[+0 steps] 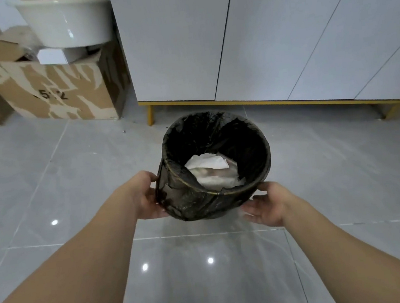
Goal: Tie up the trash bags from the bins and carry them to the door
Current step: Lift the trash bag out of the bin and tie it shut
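A small round bin stands on the grey tiled floor, lined with a black trash bag folded over its rim. Crumpled white paper lies inside the bag. My left hand presses against the bin's left side, thumb at the rim. My right hand is at the bin's lower right side, fingers spread, thumb touching the rim. The far sides of both hands are hidden behind the bin.
A white cabinet on thin yellow legs stands right behind the bin. At the back left is a torn cardboard box with a white plastic basin on top. Glossy floor tiles spread to the left and front.
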Demonstrator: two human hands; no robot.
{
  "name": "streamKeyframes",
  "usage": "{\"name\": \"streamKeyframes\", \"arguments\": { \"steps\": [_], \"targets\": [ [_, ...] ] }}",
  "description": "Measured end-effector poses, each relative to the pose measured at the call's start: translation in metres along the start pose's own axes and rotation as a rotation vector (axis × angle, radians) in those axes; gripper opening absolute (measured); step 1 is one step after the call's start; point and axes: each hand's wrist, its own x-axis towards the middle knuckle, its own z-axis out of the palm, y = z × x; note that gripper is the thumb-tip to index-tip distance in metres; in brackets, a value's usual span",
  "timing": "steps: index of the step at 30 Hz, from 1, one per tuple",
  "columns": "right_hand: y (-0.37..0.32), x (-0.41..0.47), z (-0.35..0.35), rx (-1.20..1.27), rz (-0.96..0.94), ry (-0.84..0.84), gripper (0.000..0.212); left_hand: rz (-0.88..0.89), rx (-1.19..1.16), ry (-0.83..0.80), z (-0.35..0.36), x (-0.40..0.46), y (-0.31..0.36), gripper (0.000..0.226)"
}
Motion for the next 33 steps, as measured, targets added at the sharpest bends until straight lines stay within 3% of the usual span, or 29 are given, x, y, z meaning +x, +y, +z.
{"name": "streamKeyframes", "arguments": {
  "steps": [5, 9, 14, 18, 25, 28, 30, 33],
  "targets": [
    [-0.005, -0.01, -0.021, -0.001, -0.034, 0.02, 0.022, 0.095, 0.11, 0.036, 0.009, -0.023, 0.025, 0.036],
    [-0.016, -0.028, -0.016, 0.012, -0.094, -0.007, 0.028, 0.073, 0.227, 0.041, 0.013, -0.036, 0.023, 0.028],
    [-0.03, -0.046, -0.005, -0.046, -0.147, 0.088, 0.022, 0.177, 0.298, 0.181, 0.028, -0.049, 0.028, 0.016],
    [-0.045, -0.057, 0.0, 0.039, -0.28, 0.16, 0.016, 0.406, 0.311, 0.236, 0.041, -0.056, 0.035, 0.012],
    [-0.077, -0.071, 0.013, 0.087, -0.618, 0.251, 0.005, 0.826, 0.075, 0.198, 0.073, -0.059, 0.053, 0.01],
    [-0.092, -0.083, 0.018, 0.154, -0.711, 0.16, 0.01, 0.817, -0.078, 0.092, 0.088, -0.068, 0.056, 0.012],
    [-0.101, -0.092, 0.02, 0.297, -0.7, 0.005, 0.014, 0.788, -0.238, -0.025, 0.094, -0.073, 0.059, 0.013],
    [-0.112, -0.104, 0.02, 0.459, -0.695, -0.184, 0.038, 0.802, -0.378, -0.134, 0.097, -0.081, 0.065, 0.013]
  ]
}}
